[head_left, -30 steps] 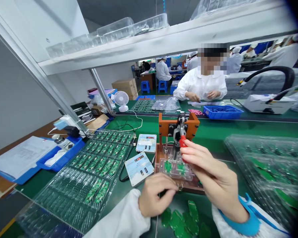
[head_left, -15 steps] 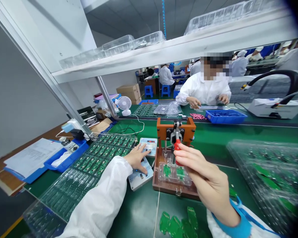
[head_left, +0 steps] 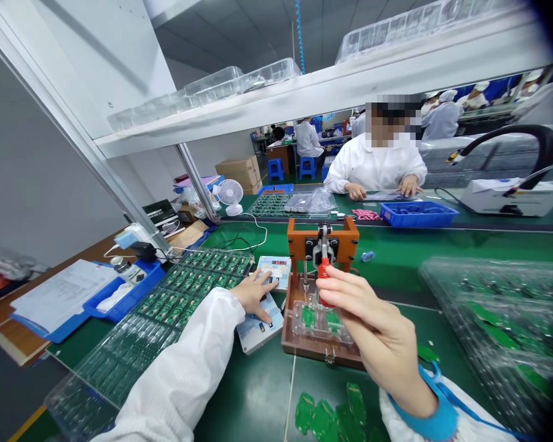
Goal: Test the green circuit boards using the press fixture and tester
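My right hand (head_left: 368, 328) grips the red handle (head_left: 323, 269) of the clamp lever on a brown test fixture (head_left: 320, 279). Under the fixture's clear plate sit two small green circuit boards (head_left: 321, 317). My left hand (head_left: 255, 293) rests with fingers spread on a light blue tester box (head_left: 259, 328), its fingertips reaching a second tester box (head_left: 275, 269) with a red display. Several loose green boards (head_left: 332, 414) lie on the green mat near my right wrist.
A clear tray of green boards (head_left: 166, 313) lies to the left, more trays (head_left: 498, 319) to the right. A blue bin (head_left: 120, 294) and papers (head_left: 62, 294) sit far left. A person in white works across the bench by a blue bin (head_left: 417, 215). A small fan (head_left: 230, 196) stands behind.
My left hand left the front of the fixture and moved left onto the tester boxes, opening its fingers. My right hand stayed on the red handle.
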`<state>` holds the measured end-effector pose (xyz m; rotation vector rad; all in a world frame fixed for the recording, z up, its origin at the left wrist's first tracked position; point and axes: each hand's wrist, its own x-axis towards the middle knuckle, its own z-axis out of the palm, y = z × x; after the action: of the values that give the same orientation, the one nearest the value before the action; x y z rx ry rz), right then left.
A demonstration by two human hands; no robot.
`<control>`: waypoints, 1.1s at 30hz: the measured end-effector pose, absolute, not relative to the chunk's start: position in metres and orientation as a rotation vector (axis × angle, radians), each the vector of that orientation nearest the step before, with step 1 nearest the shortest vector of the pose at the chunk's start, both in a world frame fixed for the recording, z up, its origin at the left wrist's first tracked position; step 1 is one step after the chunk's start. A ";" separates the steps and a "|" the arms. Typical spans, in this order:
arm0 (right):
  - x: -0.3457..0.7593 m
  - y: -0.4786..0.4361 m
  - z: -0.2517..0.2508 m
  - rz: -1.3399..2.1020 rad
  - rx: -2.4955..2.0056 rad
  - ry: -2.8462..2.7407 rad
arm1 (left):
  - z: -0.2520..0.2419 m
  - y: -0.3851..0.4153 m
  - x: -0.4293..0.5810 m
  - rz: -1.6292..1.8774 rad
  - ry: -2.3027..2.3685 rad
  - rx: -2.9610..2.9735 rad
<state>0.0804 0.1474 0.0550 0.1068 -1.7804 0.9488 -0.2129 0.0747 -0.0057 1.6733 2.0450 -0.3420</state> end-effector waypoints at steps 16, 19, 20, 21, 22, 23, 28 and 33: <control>0.081 0.146 0.054 0.922 0.084 -1.781 | -0.003 0.057 -0.226 -0.359 2.029 1.624; 0.082 0.146 0.053 0.908 0.075 -1.784 | -0.004 0.058 -0.227 -0.349 2.030 1.643; 0.082 0.146 0.053 0.909 0.070 -1.784 | -0.003 0.058 -0.227 -0.346 2.030 1.649; 0.082 0.146 0.053 0.908 0.068 -1.783 | -0.002 0.058 -0.226 -0.347 2.029 1.651; 0.082 0.146 0.053 0.910 0.064 -1.782 | -0.001 0.058 -0.226 -0.352 2.029 1.648; 0.082 0.146 0.053 0.911 0.061 -1.781 | 0.000 0.058 -0.225 -0.362 2.030 1.642; 0.081 0.146 0.053 0.899 0.052 -1.772 | -0.001 0.063 -0.220 -0.376 2.049 1.626; 0.080 0.145 0.054 0.881 0.054 -1.769 | 0.013 0.066 -0.210 -0.456 2.084 1.613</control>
<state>0.0804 0.1447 0.0540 0.0536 -1.7690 0.8812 -0.2097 0.0658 0.0129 1.6133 2.0837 -0.4560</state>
